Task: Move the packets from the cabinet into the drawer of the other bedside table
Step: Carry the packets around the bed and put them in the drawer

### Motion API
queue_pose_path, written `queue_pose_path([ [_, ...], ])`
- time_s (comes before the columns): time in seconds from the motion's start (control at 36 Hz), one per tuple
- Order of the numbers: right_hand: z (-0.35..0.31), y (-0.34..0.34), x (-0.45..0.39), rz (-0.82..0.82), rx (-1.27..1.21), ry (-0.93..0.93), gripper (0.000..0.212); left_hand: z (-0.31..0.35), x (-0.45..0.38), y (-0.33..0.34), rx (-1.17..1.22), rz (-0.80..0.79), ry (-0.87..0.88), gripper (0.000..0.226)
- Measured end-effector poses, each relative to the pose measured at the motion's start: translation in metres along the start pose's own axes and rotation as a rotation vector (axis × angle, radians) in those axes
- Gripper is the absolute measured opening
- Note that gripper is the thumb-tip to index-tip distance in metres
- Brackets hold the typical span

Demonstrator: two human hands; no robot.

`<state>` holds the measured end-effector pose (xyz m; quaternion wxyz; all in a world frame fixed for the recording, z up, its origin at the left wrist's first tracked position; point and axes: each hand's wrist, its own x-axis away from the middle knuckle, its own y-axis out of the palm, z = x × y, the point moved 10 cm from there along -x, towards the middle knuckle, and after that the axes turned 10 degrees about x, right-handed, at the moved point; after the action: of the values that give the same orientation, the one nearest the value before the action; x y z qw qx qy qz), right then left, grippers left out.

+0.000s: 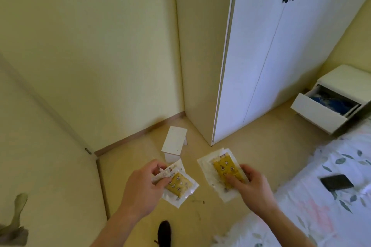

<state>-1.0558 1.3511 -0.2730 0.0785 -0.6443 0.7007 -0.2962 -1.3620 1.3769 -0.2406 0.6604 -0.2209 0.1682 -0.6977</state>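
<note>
Packets (222, 172), clear with yellow contents, perhaps stacked, pinched in both hands (254, 186).

The top of the yellow see-through packet (177, 183) is covered by the fingers of the left hand (143, 188). The print on it is too small to be read. The blue things (331, 102) in the open white drawer (317, 114) are blurred and cannot be told. The flowered bed cover (321, 196) is cut off by the right edge. The dark shoe (164, 233) is cut off at the bottom.
</note>
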Motion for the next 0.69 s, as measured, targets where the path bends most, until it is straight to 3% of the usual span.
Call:
queue_pose_path([
  [0.28, -0.033, 0.014, -0.102, 0.175, -0.022, 0.059, 0.006, 0.003, -0.164, 0.002, 0.003, -0.159, 0.097, 0.016],
  [0.42, -0.026, -0.029, -0.12, 0.354, -0.046, 0.138, 0.005, 0.041, -0.234, 0.055, -0.011, -0.344, 0.171, 0.014],
  [0.69, 0.061, -0.142, -0.152, 0.693, -0.284, 0.336, 0.01, 0.155, -0.325, 0.191, 0.019, -0.628, 0.379, 0.012],
])
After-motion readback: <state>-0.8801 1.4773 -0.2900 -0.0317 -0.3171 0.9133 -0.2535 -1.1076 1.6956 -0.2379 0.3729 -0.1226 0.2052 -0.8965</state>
